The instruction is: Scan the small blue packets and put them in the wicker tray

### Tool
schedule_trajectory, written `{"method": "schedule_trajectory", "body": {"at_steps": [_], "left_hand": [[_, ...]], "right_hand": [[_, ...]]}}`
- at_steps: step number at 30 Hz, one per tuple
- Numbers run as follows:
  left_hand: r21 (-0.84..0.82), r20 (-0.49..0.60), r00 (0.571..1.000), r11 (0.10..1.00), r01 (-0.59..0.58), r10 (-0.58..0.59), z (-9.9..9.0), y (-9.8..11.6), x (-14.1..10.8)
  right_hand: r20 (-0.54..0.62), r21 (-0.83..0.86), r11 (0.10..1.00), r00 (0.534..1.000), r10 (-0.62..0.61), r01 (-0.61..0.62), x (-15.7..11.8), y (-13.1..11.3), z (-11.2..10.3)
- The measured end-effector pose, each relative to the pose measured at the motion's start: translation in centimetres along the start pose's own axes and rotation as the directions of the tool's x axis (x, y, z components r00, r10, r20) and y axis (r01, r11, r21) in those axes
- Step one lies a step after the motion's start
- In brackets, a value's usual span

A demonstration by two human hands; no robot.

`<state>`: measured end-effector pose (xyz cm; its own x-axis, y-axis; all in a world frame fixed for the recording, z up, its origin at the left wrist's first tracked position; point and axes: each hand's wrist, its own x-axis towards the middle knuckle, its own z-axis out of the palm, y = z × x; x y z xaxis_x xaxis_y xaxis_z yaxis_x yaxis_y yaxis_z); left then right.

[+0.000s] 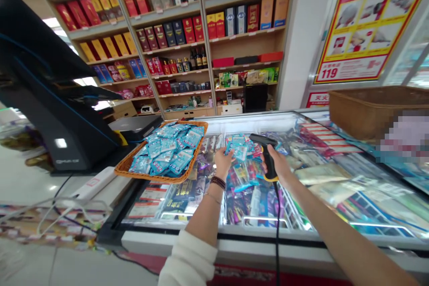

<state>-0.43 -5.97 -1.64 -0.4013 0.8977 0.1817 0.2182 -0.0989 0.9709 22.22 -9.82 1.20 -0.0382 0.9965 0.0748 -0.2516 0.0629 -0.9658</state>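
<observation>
My left hand (224, 161), with a beaded bracelet at the wrist, pinches the edge of a small light-blue packet (240, 151) over the glass-topped freezer. To the right, my right hand (274, 163) is wrapped round the handle of a black barcode scanner (270, 167). The scanner's head points left, above the packet, and a dark cord hangs from its handle. Left of my hands, an orange wicker basket (187, 178) heaped with similar blue packets (167, 145) rests on the freezer's left end.
Under the glass, the freezer (214, 237) holds many colourful packages. A black checkout terminal (83, 129) stands at left, with white cables (63, 208) nearby. A brown basket (362, 111) sits at right. Behind are shelves (187, 44) of boxes and bottles.
</observation>
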Motion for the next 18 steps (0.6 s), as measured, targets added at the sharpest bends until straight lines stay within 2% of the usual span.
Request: {"method": "schedule_trajectory", "body": {"at_steps": [3,6,8,18], "left_hand": [[-0.165,-0.04,0.998,0.986,0.035,-0.042,0.5,-0.1,0.4],[-0.396,-0.111,0.989,0.917,0.043,-0.094,0.6,0.0,0.8],[-0.477,-0.112,0.989,0.878,0.034,-0.099,0.4,0.0,1.0],[-0.457,-0.07,0.997,0.889,-0.005,-0.03,-0.3,-0.5,1.2]], "right_hand": [[0.025,-0.032,0.999,1.0,-0.01,0.011,0.1,0.3,0.0],[0.057,-0.096,0.994,0.998,-0.04,0.046,0.2,1.0,-0.1],[0.073,-0.143,0.987,0.996,-0.061,0.071,0.2,1.4,-0.1],[0.135,-0.271,0.953,0.986,-0.101,0.135,-0.7,1.3,0.3]]}}
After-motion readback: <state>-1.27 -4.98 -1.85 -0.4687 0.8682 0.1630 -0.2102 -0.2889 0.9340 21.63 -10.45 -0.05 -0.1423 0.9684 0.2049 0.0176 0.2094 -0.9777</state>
